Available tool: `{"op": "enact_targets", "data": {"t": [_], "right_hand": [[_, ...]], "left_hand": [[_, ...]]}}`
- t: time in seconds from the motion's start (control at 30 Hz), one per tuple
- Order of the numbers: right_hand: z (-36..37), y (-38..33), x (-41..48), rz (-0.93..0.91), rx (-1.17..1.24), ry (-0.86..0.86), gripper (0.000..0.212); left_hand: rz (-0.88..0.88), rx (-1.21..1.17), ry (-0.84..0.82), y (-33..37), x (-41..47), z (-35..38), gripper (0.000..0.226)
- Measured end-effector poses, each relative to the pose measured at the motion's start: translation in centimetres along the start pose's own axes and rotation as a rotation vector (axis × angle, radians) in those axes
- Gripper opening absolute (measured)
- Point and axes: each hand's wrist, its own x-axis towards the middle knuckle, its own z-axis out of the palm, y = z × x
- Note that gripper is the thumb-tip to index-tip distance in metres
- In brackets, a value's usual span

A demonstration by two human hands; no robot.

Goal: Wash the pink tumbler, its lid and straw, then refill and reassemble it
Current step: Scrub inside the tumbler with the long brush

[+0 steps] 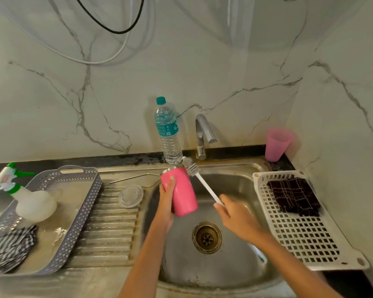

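- While the left hand [167, 196] wraps its fingers round the middle of the pink tumbler [182, 194] at centre frame, the right hand [230, 209] grips the white handle of the bottle brush [192, 166], its bristles just beside the tumbler's steel rim.
- The tumbler looks rigid and is probably slippery when wet, so a full wrap at mid-body seems the safest hold.
- The lid [131, 196] and straw [134, 178] lie left of centre on the ribbed drainboard [108, 229], apart from the tumbler.
- Open room lies over the sink [235, 186] basin. The tap [204, 134] and water bottle [169, 134] crowd the upper edge behind the tumbler's mouth.
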Motion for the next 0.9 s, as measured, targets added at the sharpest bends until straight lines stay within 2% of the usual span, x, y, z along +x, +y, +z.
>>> {"op": "enact_targets", "data": {"t": [0.1, 0.17, 0.33, 0.47, 0.57, 0.63, 0.73, 0.9], "right_hand": [[1.2, -0.5, -0.6, 0.004, -0.003, 0.025, 0.025], [1.6, -0.9, -1.1, 0.025, -0.033, 0.046, 0.029], [1.2, -2.4, 0.5, 0.129, -0.063, 0.119, 0.038], [1.8, -2.4, -1.2, 0.081, -0.139, 0.070, 0.042], [1.0, -2.6, 1.2, 0.148, -0.072, 0.103, 0.040], [1.0, -2.9, 1.9, 0.171, -0.066, 0.113, 0.042], [2.1, -2.5, -0.7, 0.074, -0.129, 0.120, 0.042], [1.3, -2.2, 1.0, 0.130, -0.121, 0.163, 0.038]], "left_hand": [[-0.043, -0.189, 0.018, -0.4, -0.3, 1.3, 0.081], [-0.023, -0.235, 0.033, -0.3, 0.0, 1.8, 0.079], [-0.034, -0.167, 0.092, -1.1, 0.2, 3.3, 0.081], [0.005, -0.192, 0.169, 0.2, 1.7, 2.5, 0.091], [-0.013, -0.117, 0.104, -0.4, 1.1, 3.2, 0.095], [-0.017, -0.137, 0.080, -0.7, 0.9, 3.6, 0.089], [0.002, -0.205, 0.138, 0.6, 2.1, 2.7, 0.075], [-0.044, -0.106, 0.058, 0.4, 1.6, 3.1, 0.073]]}}
